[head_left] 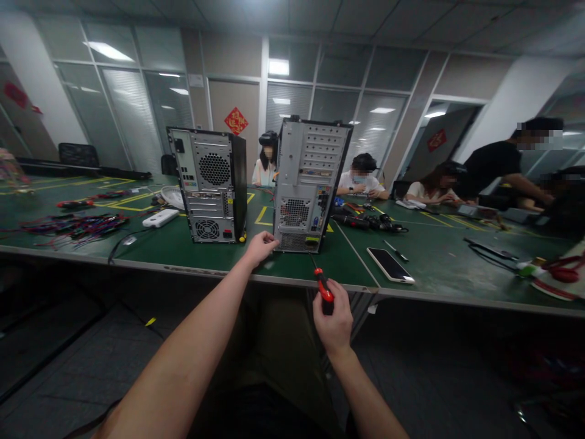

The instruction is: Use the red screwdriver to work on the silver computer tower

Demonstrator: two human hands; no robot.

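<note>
Two computer towers stand upright on the green table with their rear panels toward me. My right hand (335, 311) is wrapped round a red and black screwdriver (323, 284). The shaft points up and away, its tip near the bottom edge of the right-hand computer tower (299, 177); whether it touches cannot be told. At the lower left corner of that same tower is my left hand (261, 249), its fingers closed together in a pinch. What they hold, if anything, is hidden. The left-hand computer tower (208, 183) is beyond my left hand, untouched.
To the right lie a phone (390, 264), a pen-like tool (395, 250) and black cables (370, 221). Bundled wires (85, 224) and a white device (160, 218) sit at left. The table's front edge (183, 270) runs before me. Several people sit or stand beyond the table.
</note>
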